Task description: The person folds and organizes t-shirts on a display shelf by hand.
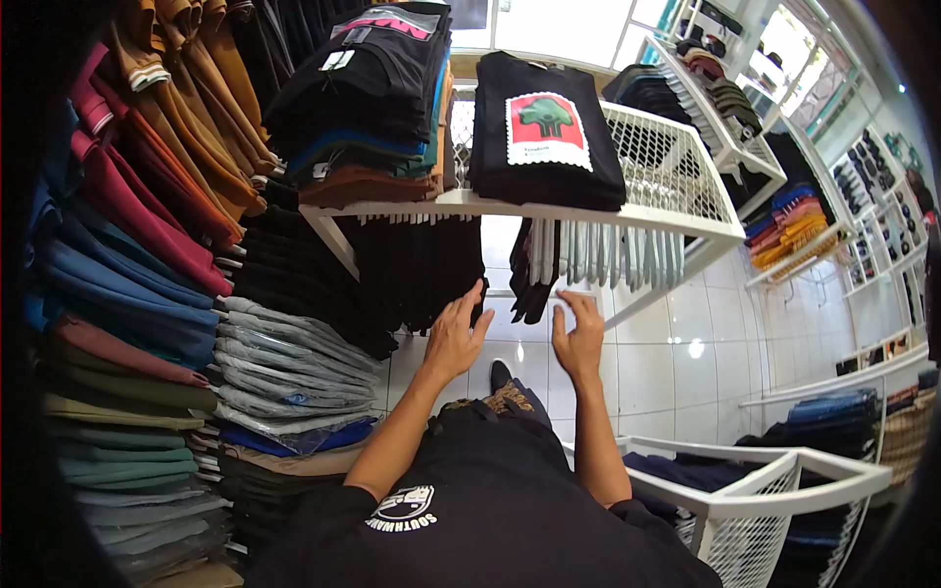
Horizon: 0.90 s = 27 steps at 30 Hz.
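Observation:
My left hand (455,335) is raised with its fingers stretched out and thumb apart. Its fingertips overlap the right edge of the black garments (417,269) hanging under the display rack. My right hand (578,335) is open too, its fingers slightly bent and nothing between them. Just above it hang black garments (534,265) and a row of pale garments (618,257). On the rack (676,223) over both hands lies a folded black T-shirt (500,127) with a red and green tree print. Left of that shirt stands a pile of folded T-shirts (377,108).
Stacked and hanging coloured clothes (127,255) fill the left side, with plastic-wrapped grey garments (284,363) beside them. A white mesh rack (745,500) stands close at the right. White floor tiles (676,363) stretch between the racks. Further shelves (872,216) line the far right.

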### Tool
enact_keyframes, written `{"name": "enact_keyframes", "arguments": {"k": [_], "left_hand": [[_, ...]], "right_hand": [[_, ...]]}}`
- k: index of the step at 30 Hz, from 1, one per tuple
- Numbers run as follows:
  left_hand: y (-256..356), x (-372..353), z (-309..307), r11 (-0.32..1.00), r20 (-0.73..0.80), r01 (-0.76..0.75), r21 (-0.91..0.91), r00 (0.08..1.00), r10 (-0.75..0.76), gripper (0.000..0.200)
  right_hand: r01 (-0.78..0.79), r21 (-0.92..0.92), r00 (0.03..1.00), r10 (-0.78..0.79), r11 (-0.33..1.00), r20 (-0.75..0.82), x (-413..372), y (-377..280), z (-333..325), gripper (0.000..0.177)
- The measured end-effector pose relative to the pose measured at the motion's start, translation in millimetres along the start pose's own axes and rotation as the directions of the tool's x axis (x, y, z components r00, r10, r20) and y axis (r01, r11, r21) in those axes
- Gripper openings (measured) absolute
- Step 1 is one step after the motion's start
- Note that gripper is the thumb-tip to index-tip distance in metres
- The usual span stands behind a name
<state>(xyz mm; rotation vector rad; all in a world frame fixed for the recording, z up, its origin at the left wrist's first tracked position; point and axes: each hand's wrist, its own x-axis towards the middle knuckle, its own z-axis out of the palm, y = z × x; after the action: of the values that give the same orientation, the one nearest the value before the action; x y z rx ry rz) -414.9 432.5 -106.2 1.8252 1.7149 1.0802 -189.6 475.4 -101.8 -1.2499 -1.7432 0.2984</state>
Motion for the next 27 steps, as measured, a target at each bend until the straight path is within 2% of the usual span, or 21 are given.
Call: {"name": "enact_keyframes", "arguments": {"k": [2,3,4,5,8,11,13,17,19,23,27], "left_hand": [[-12.5,-30.8,9.1,0.998,0.061,0.043,-0.042,0.997,-0.040,0.056],[-17.6,-45.6,12.2,0.992,0.110,0.097,-0.077,0.990,-0.088,0.055],[-23.0,-58.4,14.7,0.993,0.123,0.090,-0.080,0.989,-0.080,0.055],[-28.0,-71.4,18.0,0.989,0.165,0.126,-0.080,0.980,-0.112,0.055],[-32.9,-105.8,27.7,0.972,0.249,0.211,-0.108,0.952,-0.179,0.053],[-40.4,-133.0,40.6,0.950,0.302,0.287,-0.125,0.923,-0.239,0.052],[-48.6,-144.1,49.2,0.942,0.380,0.321,-0.099,0.887,-0.262,0.051],[-60.9,-152.2,64.9,0.932,0.463,0.358,-0.062,0.837,-0.291,0.051],[-66.3,-146.2,72.6,0.959,0.468,0.282,-0.016,0.850,-0.242,0.049],[-77.2,-116.3,93.4,0.972,0.474,0.231,-0.031,0.860,-0.189,0.049],[-68.4,-54.7,114.9,0.984,0.427,0.170,-0.059,0.895,-0.129,0.047]], "right_hand": [[-0.031,0.024,0.999,0.030,0.999,0.014,-36.8,-3.9,0.2,0.023],[-0.059,-0.009,0.997,0.059,0.998,0.058,-55.5,-6.3,-0.7,0.022],[-0.084,-0.043,0.991,0.088,0.996,0.098,-71.3,-8.5,-0.6,0.021],[-0.092,-0.054,0.991,0.097,0.994,0.092,-86.1,-9.8,-0.7,0.021],[-0.173,-0.041,0.958,0.178,0.984,0.225,-118.3,-14.1,-6.5,0.019],[-0.205,-0.076,0.936,0.218,0.976,0.276,-135.5,-11.1,-6.8,0.019],[-0.323,-0.068,0.895,0.328,0.944,0.303,-143.9,-2.2,-1.0,0.018],[-0.394,-0.022,0.871,0.381,0.919,0.310,-143.2,13.7,10.1,0.021],[-0.453,0.029,0.855,0.425,0.891,0.297,-136.8,30.0,18.7,0.021],[-0.586,0.177,0.805,0.544,0.790,0.236,-113.1,73.7,44.0,0.021],[-0.554,0.224,0.832,0.530,0.801,0.162,-67.1,114.0,65.4,0.024]]}}
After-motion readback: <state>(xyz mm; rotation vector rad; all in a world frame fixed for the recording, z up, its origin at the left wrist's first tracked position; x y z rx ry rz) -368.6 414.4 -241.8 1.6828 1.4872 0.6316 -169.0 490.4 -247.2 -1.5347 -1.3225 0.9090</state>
